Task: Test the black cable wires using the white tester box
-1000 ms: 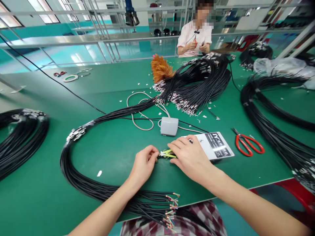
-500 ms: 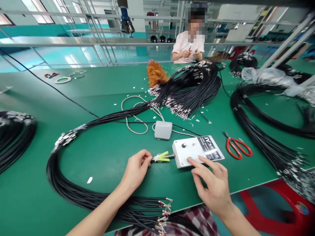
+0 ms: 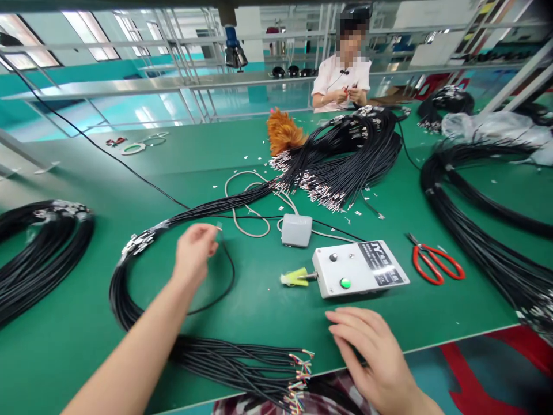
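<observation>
My left hand (image 3: 196, 253) is closed in a pinch near the end of a black cable (image 3: 232, 276), which curves down in a loop and passes behind my forearm. Over the table's front part, my right hand (image 3: 367, 351) is held with fingers stretched out and nothing in it. Just beyond its fingertips stands a white box (image 3: 349, 259) with a black knob and a green lit button (image 3: 344, 283). From the box's left side sticks a metal shaft with a yellow-green clip-like piece (image 3: 296, 278) on it. A bundle of black cables (image 3: 233, 357) with stripped, coloured wire ends curves around my left arm.
Red-handled pliers (image 3: 436, 262) lie right of the box. A grey adapter-like block (image 3: 296, 230) sits behind it. Cable coils lie at the left (image 3: 47, 248), back (image 3: 354, 150) and right (image 3: 466, 202). An orange feather duster (image 3: 285, 132) lies behind. A person (image 3: 343, 80) sits across the table.
My left hand has moved left from the yellow-green piece, bringing the cable end with it. My right hand has come off the box toward me, and the button now shows lit green.
</observation>
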{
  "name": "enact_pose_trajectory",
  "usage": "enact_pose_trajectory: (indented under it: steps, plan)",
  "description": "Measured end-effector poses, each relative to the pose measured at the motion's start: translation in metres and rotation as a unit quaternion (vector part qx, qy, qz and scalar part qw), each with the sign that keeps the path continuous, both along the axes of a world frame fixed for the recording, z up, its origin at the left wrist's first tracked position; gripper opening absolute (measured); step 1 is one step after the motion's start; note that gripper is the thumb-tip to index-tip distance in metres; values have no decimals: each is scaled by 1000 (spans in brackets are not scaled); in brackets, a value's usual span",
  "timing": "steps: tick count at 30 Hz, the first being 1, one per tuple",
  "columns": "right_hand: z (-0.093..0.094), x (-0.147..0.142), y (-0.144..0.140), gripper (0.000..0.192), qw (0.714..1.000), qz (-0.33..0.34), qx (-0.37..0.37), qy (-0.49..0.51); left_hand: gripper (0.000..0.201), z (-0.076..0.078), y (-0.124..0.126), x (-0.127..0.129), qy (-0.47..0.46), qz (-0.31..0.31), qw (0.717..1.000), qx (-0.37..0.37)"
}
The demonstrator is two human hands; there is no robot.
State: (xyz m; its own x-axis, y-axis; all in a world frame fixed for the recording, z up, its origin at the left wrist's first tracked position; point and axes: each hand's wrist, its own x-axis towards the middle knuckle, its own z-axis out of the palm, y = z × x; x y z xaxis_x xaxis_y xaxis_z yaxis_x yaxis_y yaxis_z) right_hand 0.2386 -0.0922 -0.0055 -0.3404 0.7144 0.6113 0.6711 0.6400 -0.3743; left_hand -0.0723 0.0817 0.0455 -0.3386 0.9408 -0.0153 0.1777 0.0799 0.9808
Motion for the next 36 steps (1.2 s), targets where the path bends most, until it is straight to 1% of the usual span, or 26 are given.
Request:
enact_pose_trajectory:
  steps: [2,3,4,5,6,7,8,9,10,11,12,13,14,16,19,22,24,26,28,33,35,36]
  plan:
    - [-4,-6,-5,26,998,17,-62,6,22,16,20,-18,-10,46,999,13]
    - [-5,-8,-7,27,996,20,-88,8,22,21,22,-22,-8,62,998,26]
    - [-6,-10,-9,27,994,20,-111,12,21,24,18,-20,-2,71,997,41]
    - [-6,-11,-10,28,991,17,-130,15,21,23,6,-14,7,72,996,55]
    - [-6,-13,-11,27,989,15,-147,19,20,20,-11,-4,20,50,996,65]
    - [-5,-14,-12,25,987,14,-161,22,10,14,-33,10,32,6,998,59]
    - [-4,-15,-12,22,984,15,-174,24,10,6,-57,25,46,-89,994,32]
    - [-2,-17,-12,18,983,18,-184,24,10,-2,-81,40,95,-269,958,0]
    - [0,-19,-12,14,981,23,-192,23,15,-9,-103,54,143,-400,905,-19]
    - [2,-21,-12,10,980,27,-198,21,21,-15,-121,65,187,-456,870,-18]
    - [4,-24,-11,8,978,30,-204,22,22,-19,-134,74,223,-478,849,-18]
    - [6,-27,-10,9,977,31,-209,27,22,-22,-143,79,241,-491,837,-19]
    - [8,-30,-8,12,976,29,-213,36,20,-23,-146,82,248,-492,834,-21]
    - [11,-34,-4,14,973,16,-220,67,15,-21,-145,82,225,-485,844,-34]
    - [15,-40,3,13,964,-3,-231,134,16,-17,-136,80,158,-439,883,-56]
    - [18,-44,8,11,936,4,-273,223,18,-15,-133,80,89,-375,918,-91]
    - [19,-49,10,11,911,2,-309,273,17,-13,-135,81,41,-344,931,-115]
    - [20,-55,11,11,891,-8,-338,302,17,-12,-137,82,8,-326,937,-126]
    - [20,-62,12,11,879,-19,-354,319,17,-11,-139,83,-3,-315,941,-127]
    - [22,-75,19,8,868,-40,-341,358,19,-10,-143,85,-21,-298,945,-132]
    - [21,-78,21,10,850,-45,-355,386,21,-11,-145,86,-33,-284,948,-139]
    - [20,-79,22,12,833,-47,-372,406,23,-11,-145,86,-42,-276,950,-142]
